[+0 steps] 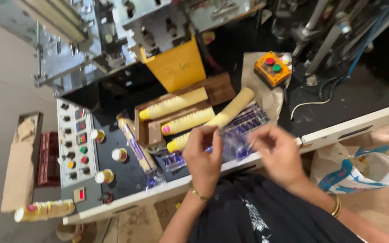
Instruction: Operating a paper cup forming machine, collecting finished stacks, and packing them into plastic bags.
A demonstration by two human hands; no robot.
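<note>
Both hands, left (202,157) and right (276,155), fingers pinched on a clear printed plastic sleeve (232,146) between them.

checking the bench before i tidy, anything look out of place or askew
One stack of yellow cups lies on its side at the bench's lower left corner, poking past the edge, away from the stacks in the brown tray. Both hands, left hand and right hand, hold a clear wrapper.

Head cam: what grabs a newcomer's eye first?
At centre, the left hand and right hand pinch a clear plastic sleeve with blue print between them; it is blurred. Just behind, long yellow stacks of nested paper cups lie in a brown wooden tray. On the left stands a grey control panel with coloured buttons, and at upper right an orange box with a red and a green button.
</note>
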